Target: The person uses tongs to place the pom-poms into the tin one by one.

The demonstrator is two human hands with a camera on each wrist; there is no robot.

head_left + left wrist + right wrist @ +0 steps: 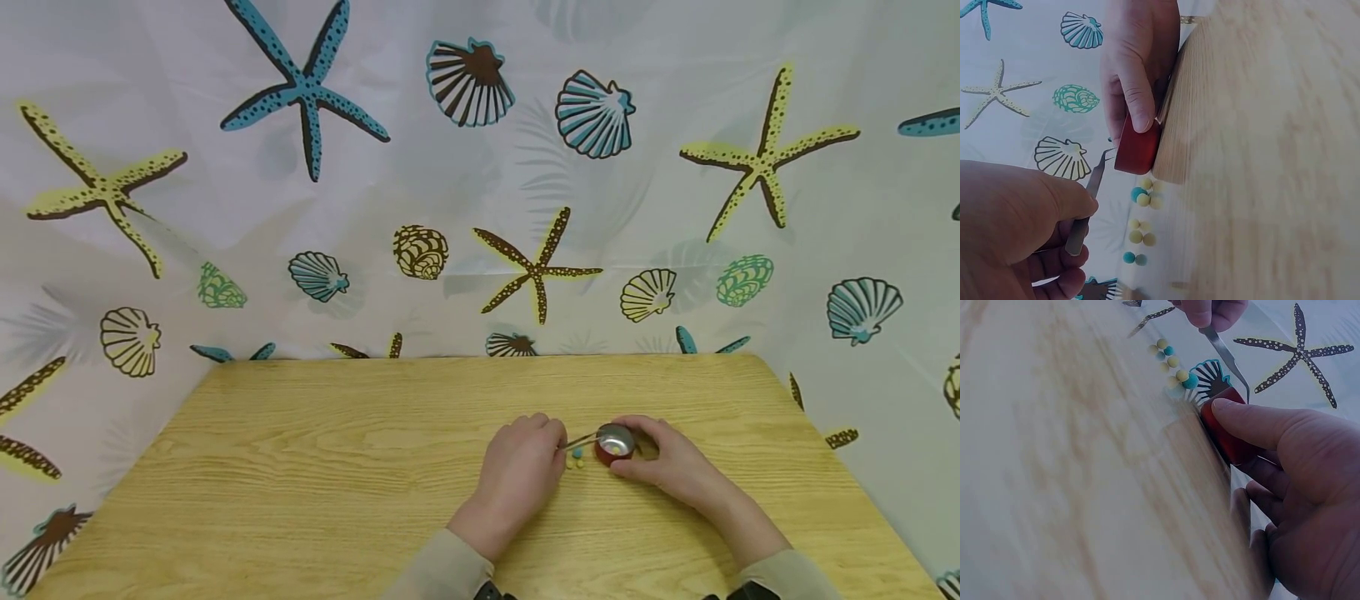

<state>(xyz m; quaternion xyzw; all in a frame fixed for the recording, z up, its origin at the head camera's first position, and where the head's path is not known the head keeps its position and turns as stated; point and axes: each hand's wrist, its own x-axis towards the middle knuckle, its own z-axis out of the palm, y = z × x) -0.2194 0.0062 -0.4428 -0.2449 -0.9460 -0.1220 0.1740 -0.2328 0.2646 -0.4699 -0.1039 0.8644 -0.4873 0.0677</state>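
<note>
My left hand (pixel 522 467) pinches a pair of metal tweezers (pixel 1092 200) between thumb and fingers. Their bent tips reach over the rim of a small red cup (pixel 615 444) with a silvery inside. Thumb and fingers of my right hand (pixel 663 458) hold this cup from its right side on the table. Something small and pale yellow lies in the cup in the head view. Several small yellow and teal balls (pixel 1143 200) lie on the table beside the cup, below the tweezers. Whether the tweezer tips hold a ball cannot be made out.
The wooden table (pixel 315 467) extends to both sides of my hands. Behind it and along its sides hangs a pale cloth (pixel 465 183) printed with starfish and shells.
</note>
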